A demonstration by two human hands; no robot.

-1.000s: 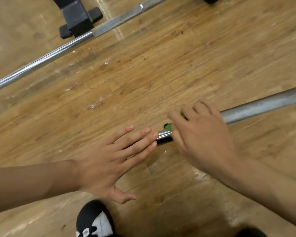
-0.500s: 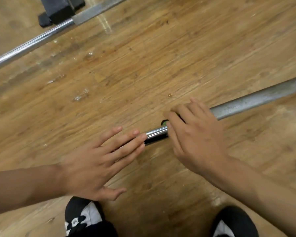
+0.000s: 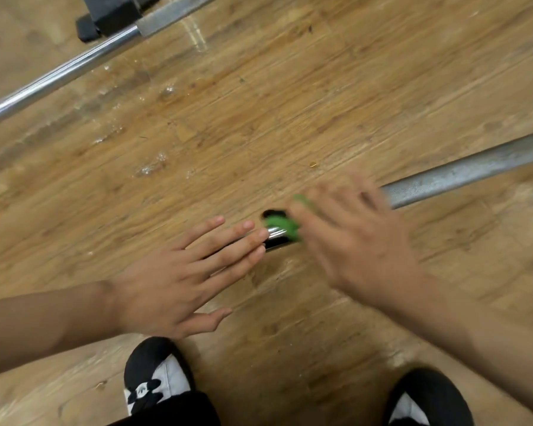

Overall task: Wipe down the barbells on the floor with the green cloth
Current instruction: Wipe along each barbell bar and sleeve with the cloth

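Note:
A grey steel barbell (image 3: 462,173) lies on the wooden floor, running from the right edge down to the middle. My right hand (image 3: 354,238), blurred by motion, holds the green cloth (image 3: 282,224) wrapped over the bar near its shiny end. My left hand (image 3: 179,275) lies flat with straight fingers, its fingertips resting on the bar's shiny end just left of the cloth. A second chrome barbell (image 3: 59,75) lies across the upper left.
A black stand foot (image 3: 114,13) sits at the top left beside the second barbell. My two black-and-white shoes (image 3: 154,382) (image 3: 428,401) stand at the bottom edge. Wet spots mark the wooden floor (image 3: 290,103) between the bars.
My right hand has slid a little along the bar and is now blurred; more of the green cloth shows at its left. My left hand stays flat on the bar's end.

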